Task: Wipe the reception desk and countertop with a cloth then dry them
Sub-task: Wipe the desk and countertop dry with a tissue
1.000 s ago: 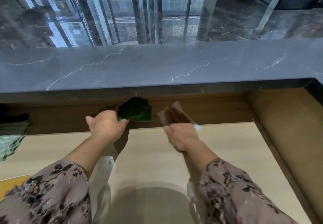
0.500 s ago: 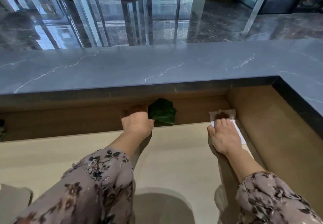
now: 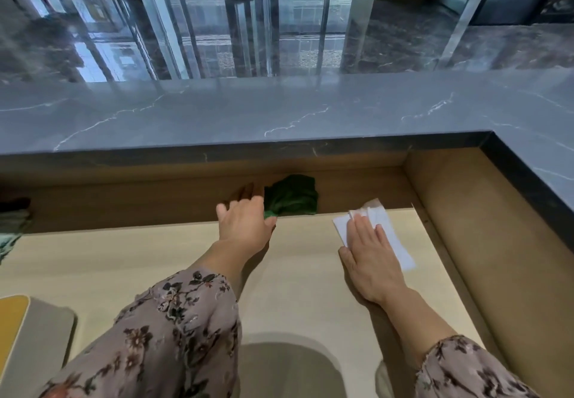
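A dark green cloth [image 3: 292, 197] is bunched against the brown wooden back panel [image 3: 124, 202] under the grey marble countertop [image 3: 279, 111]. My left hand [image 3: 245, 223] grips the cloth's near edge and presses it to the panel. My right hand [image 3: 369, 248] lies flat on a white paper towel [image 3: 391, 236] on the pale wooden desk [image 3: 298, 289], near the desk's far right corner. Both forearms wear floral sleeves.
A brown side wall [image 3: 484, 226] closes the desk on the right, under the countertop's return. A striped green cloth [image 3: 9, 230] lies at the far left. A grey pad with a yellow item [image 3: 18, 320] sits at the near left. Glossy lobby floor lies beyond.
Both hands have moved rightward along the desk over the second. My right hand has pulled the paper towel back toward me from the back panel in the last half second.
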`<state>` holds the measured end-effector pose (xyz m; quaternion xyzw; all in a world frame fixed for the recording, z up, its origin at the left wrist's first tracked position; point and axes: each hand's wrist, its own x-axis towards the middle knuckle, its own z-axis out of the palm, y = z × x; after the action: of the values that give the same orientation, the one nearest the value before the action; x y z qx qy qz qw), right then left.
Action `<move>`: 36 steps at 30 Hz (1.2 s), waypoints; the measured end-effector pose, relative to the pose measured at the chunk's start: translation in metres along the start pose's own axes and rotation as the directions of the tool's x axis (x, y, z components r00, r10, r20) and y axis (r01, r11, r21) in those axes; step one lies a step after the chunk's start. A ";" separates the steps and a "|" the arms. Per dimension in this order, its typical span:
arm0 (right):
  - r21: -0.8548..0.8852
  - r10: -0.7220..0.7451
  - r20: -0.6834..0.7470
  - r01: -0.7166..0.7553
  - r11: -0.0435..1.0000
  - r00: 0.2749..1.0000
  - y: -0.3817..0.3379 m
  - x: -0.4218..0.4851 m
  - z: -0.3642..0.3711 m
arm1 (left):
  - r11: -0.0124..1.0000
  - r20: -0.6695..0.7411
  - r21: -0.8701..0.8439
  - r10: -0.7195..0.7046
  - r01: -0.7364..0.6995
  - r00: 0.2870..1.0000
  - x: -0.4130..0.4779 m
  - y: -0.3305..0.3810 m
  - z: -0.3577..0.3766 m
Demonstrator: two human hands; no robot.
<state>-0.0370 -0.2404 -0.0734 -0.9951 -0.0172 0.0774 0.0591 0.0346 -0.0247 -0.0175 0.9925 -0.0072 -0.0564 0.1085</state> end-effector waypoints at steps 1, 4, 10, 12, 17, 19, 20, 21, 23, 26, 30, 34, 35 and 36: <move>0.022 -0.011 0.003 0.011 1.000 1.000 -0.009 -0.005 0.002 | 1.000 -0.033 -0.026 0.004 -0.005 0.999 -0.006 -0.004 0.000; 0.102 -0.032 0.011 0.031 0.994 0.999 -0.032 -0.017 0.011 | 0.997 -0.071 -0.083 0.000 -0.006 0.997 -0.022 -0.017 0.001; 0.240 -0.135 0.001 0.131 0.962 0.991 -0.096 -0.054 0.026 | 0.989 -0.002 -0.130 -0.077 0.076 0.997 -0.077 -0.045 -0.010; 0.268 -0.182 0.012 0.173 0.948 0.983 -0.122 -0.069 0.031 | 0.983 -0.010 -0.165 -0.083 0.081 0.996 -0.095 -0.055 -0.014; 0.336 -0.302 0.062 0.265 0.904 0.951 -0.176 -0.111 0.036 | 0.975 -0.004 -0.205 -0.090 0.087 0.996 -0.127 -0.082 -0.028; 0.308 -0.316 0.068 0.282 0.909 0.946 -0.174 -0.116 0.035 | 0.971 -0.001 -0.223 -0.091 0.088 0.996 -0.134 -0.093 -0.037; 0.272 -0.334 0.078 0.303 0.914 0.939 -0.169 -0.116 0.033 | 0.968 0.006 -0.238 -0.084 0.083 0.996 -0.137 -0.100 -0.041; 0.234 -0.356 0.094 0.327 0.916 0.930 -0.162 -0.115 0.033 | 0.965 0.011 -0.250 -0.072 0.073 0.997 -0.139 -0.105 -0.046; 0.182 -0.394 0.128 0.369 0.911 0.910 -0.148 -0.111 0.035 | 0.967 0.008 -0.252 -0.039 0.040 0.999 -0.143 -0.115 -0.054; 0.101 -0.373 0.122 0.363 0.926 0.920 -0.150 -0.109 0.042 | 0.969 -0.006 -0.246 0.007 -0.009 1.000 -0.149 -0.134 -0.065; 0.091 -0.263 0.064 0.257 0.962 0.963 -0.168 -0.112 0.047 | 0.965 -0.054 -0.256 0.048 -0.060 0.997 -0.165 -0.177 -0.084; 0.141 -0.184 0.054 0.175 0.975 0.981 -0.185 -0.114 0.050 | 0.950 -0.135 -0.303 0.028 -0.068 0.990 -0.184 -0.235 -0.107; 0.158 -0.172 0.057 0.161 0.974 0.983 -0.194 -0.115 0.051 | 0.947 -0.161 -0.313 0.015 -0.065 0.987 -0.187 -0.249 -0.112; 0.173 -0.176 0.061 0.163 0.971 0.983 -0.208 -0.119 0.053 | 0.945 -0.177 -0.323 -0.005 -0.053 0.984 -0.189 -0.262 -0.116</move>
<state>-0.1685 -0.0331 -0.0821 -0.9778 -0.0978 0.1110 0.1481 -0.1397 0.2616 0.0594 0.9618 -0.0004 0.0320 0.2720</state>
